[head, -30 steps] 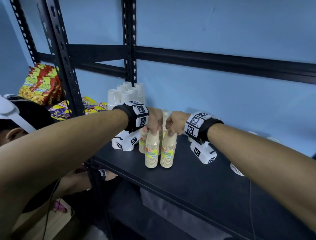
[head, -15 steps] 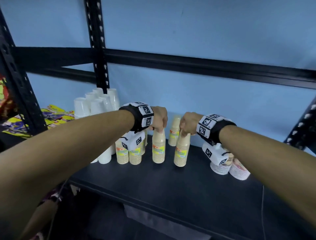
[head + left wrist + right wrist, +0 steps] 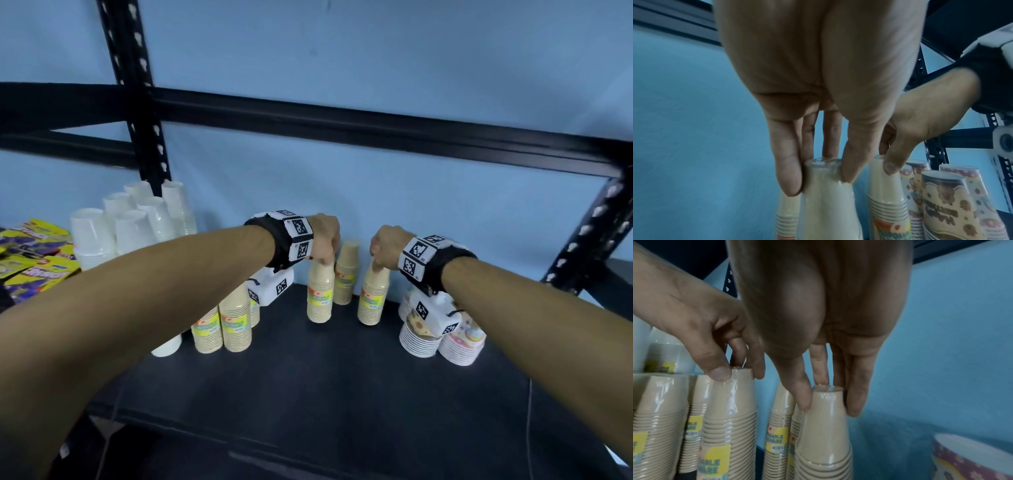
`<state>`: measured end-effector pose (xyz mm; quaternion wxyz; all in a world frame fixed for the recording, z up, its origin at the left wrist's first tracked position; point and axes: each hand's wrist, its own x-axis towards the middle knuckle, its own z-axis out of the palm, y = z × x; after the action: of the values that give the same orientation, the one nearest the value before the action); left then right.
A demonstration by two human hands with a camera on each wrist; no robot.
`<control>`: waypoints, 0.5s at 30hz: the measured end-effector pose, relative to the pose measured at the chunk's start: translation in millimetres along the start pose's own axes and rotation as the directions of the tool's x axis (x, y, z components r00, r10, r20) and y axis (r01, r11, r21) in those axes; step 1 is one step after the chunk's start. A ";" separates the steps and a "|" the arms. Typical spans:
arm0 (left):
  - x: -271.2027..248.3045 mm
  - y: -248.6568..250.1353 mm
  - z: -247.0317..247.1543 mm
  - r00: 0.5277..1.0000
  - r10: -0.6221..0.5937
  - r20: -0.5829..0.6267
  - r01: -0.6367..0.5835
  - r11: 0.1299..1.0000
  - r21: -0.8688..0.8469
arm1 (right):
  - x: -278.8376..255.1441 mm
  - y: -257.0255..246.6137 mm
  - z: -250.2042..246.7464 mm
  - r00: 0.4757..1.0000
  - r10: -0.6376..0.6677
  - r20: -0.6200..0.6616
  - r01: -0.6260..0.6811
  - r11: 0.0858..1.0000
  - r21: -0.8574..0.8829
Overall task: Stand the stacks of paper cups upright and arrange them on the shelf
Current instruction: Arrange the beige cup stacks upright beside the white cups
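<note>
Two upright stacks of beige paper cups in clear wrap stand side by side on the black shelf (image 3: 325,383). My left hand (image 3: 325,245) pinches the top of the left stack (image 3: 320,294) between thumb and fingers (image 3: 789,170). My right hand (image 3: 383,245) pinches the top of the right stack (image 3: 374,298) the same way, fingertips (image 3: 854,400) down its sides. A third beige stack (image 3: 345,274) stands just behind, between them. Two more beige stacks (image 3: 222,323) stand upright further left, partly behind my left forearm.
Tall white cup stacks (image 3: 137,222) fill the back left corner by the black upright post (image 3: 144,137). Patterned cup stacks (image 3: 442,339) sit at the right under my right wrist. Snack packets (image 3: 30,260) lie on the neighbouring shelf at left. A black crossbeam (image 3: 376,126) runs overhead.
The head view has swung right and nearer, so the shelf sits more centred. Both hands keep their pinch on the two stack tops, which now stand slightly further apart.
</note>
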<state>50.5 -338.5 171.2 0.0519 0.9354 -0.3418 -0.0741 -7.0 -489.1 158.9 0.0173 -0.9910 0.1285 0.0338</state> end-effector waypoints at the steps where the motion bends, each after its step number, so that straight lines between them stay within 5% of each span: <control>1: 3.6 0.7 0.5 1.000 0.001 0.001 -0.001 1.000 0.020 | 4.3 1.6 1.6 1.000 0.007 -0.011 -0.007 1.000 -0.005; 15: 37.5 -14.1 11.6 0.999 -0.004 0.035 0.004 1.000 -0.003 | 50.4 16.5 18.7 0.995 0.041 -0.096 -0.021 0.979 0.204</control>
<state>85.7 -352.5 153.9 0.0473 0.9345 -0.3408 -0.0913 36.2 -517.1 136.2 0.1110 -0.9824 0.1475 -0.0287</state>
